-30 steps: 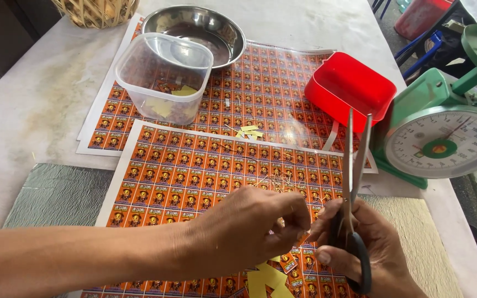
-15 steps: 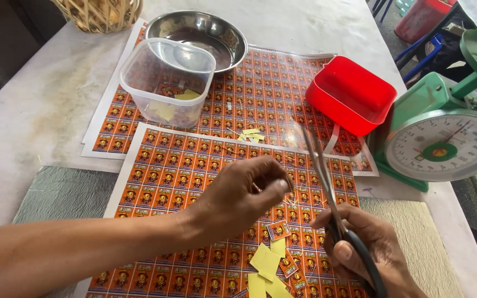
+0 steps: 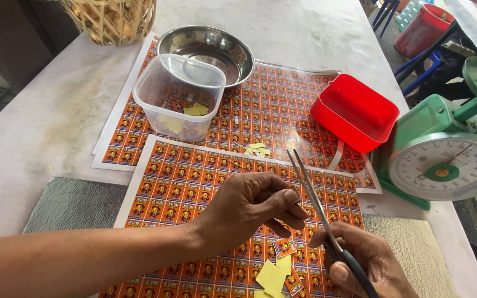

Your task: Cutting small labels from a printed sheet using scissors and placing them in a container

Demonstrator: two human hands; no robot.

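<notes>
While the right hand [image 3: 360, 259] grips nearly closed scissors [image 3: 318, 207], the left hand [image 3: 249, 207] pinches fingertips over the sticker sheet [image 3: 194, 182].

Hands and scissors over the sticker sheets

The right hand [image 3: 360, 262] grips scissors [image 3: 318, 207], blades nearly closed, pointing away. The left hand [image 3: 252, 207] pinches beside the blades above an orange sticker sheet [image 3: 189, 176]. Behind stand 1 clear tub [image 3: 179, 95], 1 steel bowl [image 3: 208, 47], 1 red tub [image 3: 355, 112], 1 green scale [image 3: 443, 160].
</notes>
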